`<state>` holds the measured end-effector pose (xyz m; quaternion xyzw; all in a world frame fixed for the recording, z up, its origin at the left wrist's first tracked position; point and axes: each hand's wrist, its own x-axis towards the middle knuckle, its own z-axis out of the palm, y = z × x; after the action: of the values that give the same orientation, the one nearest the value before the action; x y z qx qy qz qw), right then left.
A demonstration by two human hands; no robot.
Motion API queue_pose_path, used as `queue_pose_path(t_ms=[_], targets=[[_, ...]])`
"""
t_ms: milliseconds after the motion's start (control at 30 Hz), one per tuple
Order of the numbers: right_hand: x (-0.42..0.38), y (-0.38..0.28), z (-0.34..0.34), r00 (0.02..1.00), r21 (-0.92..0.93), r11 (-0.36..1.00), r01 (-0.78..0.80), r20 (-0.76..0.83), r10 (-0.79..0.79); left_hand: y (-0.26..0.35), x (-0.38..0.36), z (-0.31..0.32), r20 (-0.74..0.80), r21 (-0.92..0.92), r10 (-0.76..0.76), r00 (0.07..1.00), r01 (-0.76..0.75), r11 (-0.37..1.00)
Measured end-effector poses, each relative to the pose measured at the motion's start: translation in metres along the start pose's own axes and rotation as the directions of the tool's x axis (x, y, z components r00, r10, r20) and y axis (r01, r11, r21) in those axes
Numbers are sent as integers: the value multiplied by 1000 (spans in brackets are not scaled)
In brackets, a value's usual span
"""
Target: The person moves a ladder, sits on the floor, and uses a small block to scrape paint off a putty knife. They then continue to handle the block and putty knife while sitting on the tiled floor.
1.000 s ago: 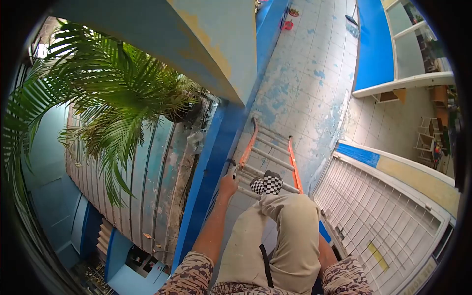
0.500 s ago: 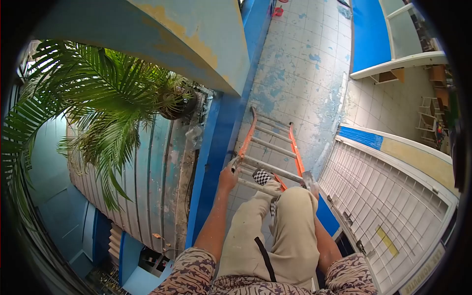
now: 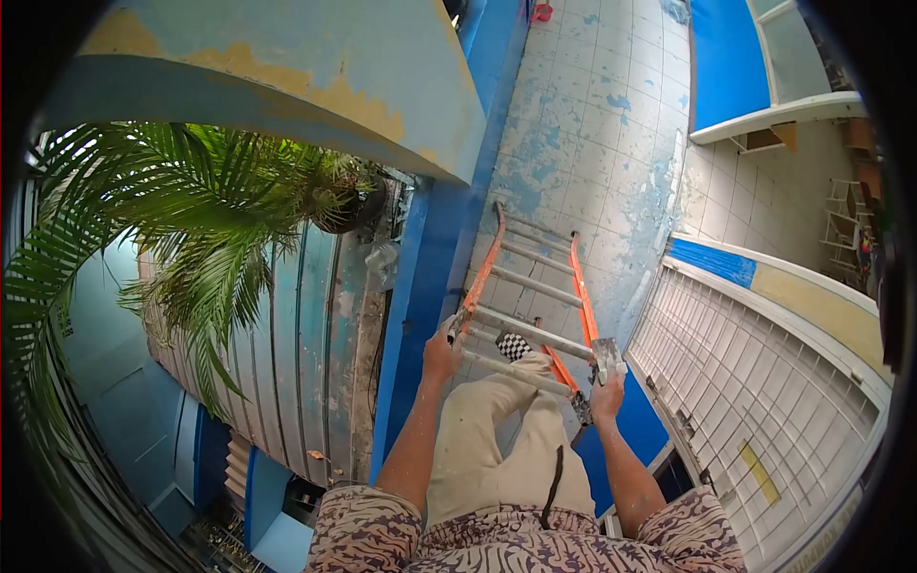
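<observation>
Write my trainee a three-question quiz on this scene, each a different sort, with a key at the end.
1. Fill the gap: on the ladder, the side rails are ____ in colour.
2. Multiple choice: what pattern covers the shoe? A) stripes B) checks C) dots
3. Short answer: which of the person's hands is nearer the leafy plant?

Key: 1. orange; 2. B; 3. the left hand.

Left grip (image 3: 440, 354), right grip (image 3: 607, 395) either side of ladder (image 3: 538, 287).
</observation>
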<state>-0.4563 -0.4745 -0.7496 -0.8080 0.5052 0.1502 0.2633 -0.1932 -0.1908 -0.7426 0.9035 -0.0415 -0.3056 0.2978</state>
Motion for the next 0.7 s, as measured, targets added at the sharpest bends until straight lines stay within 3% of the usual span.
queue_pose_path(t_ms=[67,133,233,467,600,700], targets=[[-2,8,3,997,-35,997,72,0,-72,0,-5,-1,31,-1,-49,998,49,999],[0,8,0,998,-52,998,40,49,-37,-1,-6,1,21,-14,-47,999,48,999],[1,12,5,994,-52,993,106,-4,-106,-1,-4,-1,5,-11,-25,1000,25,1000],[5,11,1,980,73,979,191,45,-195,-2,-6,1,-61,12,-22,998,23,1000],[12,34,9,932,65,933,354,61,-358,3,-9,-1,-54,-1,-95,994,95,995],[13,33,7,934,82,935,345,71,-351,4,-8,0,-60,-9,-75,995,75,997]])
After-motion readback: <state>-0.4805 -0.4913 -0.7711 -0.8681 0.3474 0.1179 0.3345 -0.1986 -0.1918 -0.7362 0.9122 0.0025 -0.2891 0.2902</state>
